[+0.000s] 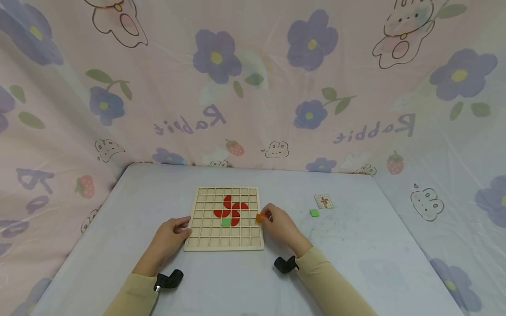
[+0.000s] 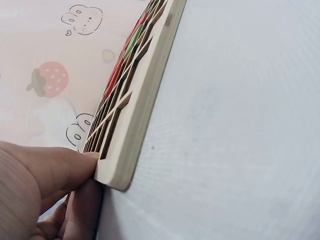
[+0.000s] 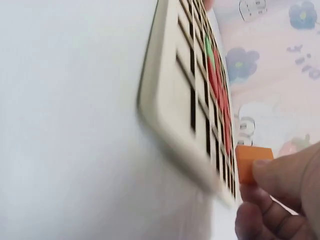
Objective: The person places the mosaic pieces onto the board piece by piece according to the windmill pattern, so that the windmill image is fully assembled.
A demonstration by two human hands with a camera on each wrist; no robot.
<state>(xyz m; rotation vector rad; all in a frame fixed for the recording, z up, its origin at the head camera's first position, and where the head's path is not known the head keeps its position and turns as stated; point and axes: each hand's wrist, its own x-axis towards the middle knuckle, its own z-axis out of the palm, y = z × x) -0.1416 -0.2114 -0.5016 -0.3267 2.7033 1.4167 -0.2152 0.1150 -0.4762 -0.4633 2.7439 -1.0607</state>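
A wooden grid board (image 1: 202,241) lies on the table with several red quarter-round pieces (image 1: 227,202) in a pinwheel pattern around its middle. One green square tile (image 1: 225,222) sits in a cell just below them. My left hand (image 1: 168,239) holds the board's left edge, thumb (image 2: 75,167) at the rim near the front corner. At the right edge, my right hand (image 1: 281,226) pinches an orange tile (image 3: 250,159) between thumb and fingers. That tile overlaps the board's right border in the head view.
To the right of the board lies a small pattern card (image 1: 324,201) showing a grid with a red figure. A loose green square tile (image 1: 314,213) is just in front of it. A printed curtain (image 1: 253,101) hangs behind the white table (image 1: 221,281).
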